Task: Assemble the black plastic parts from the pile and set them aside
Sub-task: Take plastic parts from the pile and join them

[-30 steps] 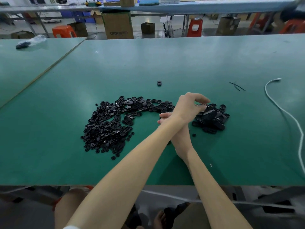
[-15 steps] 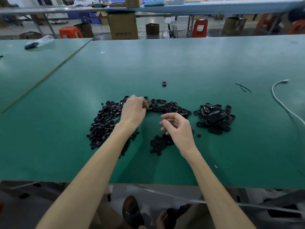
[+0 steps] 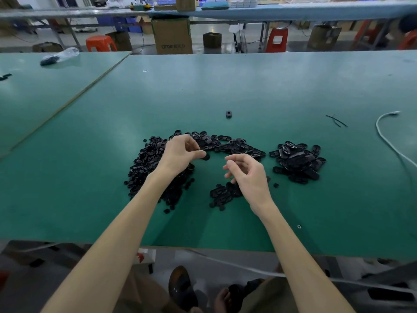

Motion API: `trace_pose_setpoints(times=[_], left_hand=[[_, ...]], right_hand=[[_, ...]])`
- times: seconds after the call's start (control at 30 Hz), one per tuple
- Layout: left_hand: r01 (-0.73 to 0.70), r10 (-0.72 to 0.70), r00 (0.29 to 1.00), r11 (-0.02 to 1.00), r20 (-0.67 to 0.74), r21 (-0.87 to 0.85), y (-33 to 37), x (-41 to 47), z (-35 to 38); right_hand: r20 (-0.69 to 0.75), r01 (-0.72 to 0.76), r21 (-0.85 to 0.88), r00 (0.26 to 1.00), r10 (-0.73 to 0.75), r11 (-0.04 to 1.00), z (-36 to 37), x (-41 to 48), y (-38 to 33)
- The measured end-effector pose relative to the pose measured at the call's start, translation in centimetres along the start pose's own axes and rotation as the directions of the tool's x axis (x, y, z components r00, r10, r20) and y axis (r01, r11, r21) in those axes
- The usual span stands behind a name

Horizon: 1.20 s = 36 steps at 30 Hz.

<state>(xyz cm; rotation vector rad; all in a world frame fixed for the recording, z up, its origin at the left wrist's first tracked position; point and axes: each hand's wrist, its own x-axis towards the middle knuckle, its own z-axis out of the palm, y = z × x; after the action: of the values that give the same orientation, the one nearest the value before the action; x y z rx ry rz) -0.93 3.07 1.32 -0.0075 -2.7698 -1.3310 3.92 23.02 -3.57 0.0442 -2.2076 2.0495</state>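
Note:
A big pile of small black plastic parts (image 3: 146, 163) curves across the green table (image 3: 90, 199) from the left to an arc of oval pieces (image 3: 234, 146). My left hand (image 3: 180, 154) hovers over that pile and pinches a small round black part (image 3: 205, 156) between thumb and fingers. My right hand (image 3: 246, 172) is raised beside it, fingers loosely curled and apart, holding nothing I can see. Just below it lies a small cluster of black parts (image 3: 222, 195). At the right sits a separate heap of oval black pieces (image 3: 297, 161).
One lone black piece (image 3: 228, 114) lies farther back. A white cable (image 3: 388, 141) runs along the right side, with a thin black tie (image 3: 336, 120) near it. A plastic bag (image 3: 61, 55) lies on the neighbouring table. Boxes and stools stand beyond the far edge.
My left hand crossed back from the right heap to the left pile and now lifts a small part. My right hand rose slightly off the table.

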Motion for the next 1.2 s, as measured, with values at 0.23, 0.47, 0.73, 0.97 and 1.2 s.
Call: trace_pose_setpoints(times=[0.23, 0.47, 0.73, 0.97, 1.2], left_hand=[[-0.214, 0.255, 0.950, 0.952, 0.181, -0.218, 1.7, -1.5, 1.1], [-0.271, 0.229, 0.944, 0.949, 0.239, 0.159, 0.5, -1.2, -1.2], [-0.259, 0.081, 0.939, 0.806, 0.334, 0.532, -0.7, -1.9, -1.9], [-0.278, 0.159, 0.942, 0.863, 0.296, 0.422, -0.6, -2.0, -1.1], [-0.086, 0.109, 0.991, 0.964, 0.079, -0.252, 0.7, -3.1, 2.0]], right_hand=[[0.035, 0.036, -0.009, 0.999, -0.035, 0.999, 0.1, 0.0, 0.2], [-0.012, 0.011, 0.085, 1.000, -0.010, 0.996, -0.1, 0.1, 0.2], [0.023, 0.009, 0.034, 1.000, -0.010, 0.999, 0.0, 0.1, 0.0], [0.019, 0.011, 0.037, 1.000, -0.012, 0.999, 0.0, 0.1, 0.2], [-0.006, 0.024, 0.038, 1.000, -0.024, 0.999, 0.0, 0.2, 0.3]])
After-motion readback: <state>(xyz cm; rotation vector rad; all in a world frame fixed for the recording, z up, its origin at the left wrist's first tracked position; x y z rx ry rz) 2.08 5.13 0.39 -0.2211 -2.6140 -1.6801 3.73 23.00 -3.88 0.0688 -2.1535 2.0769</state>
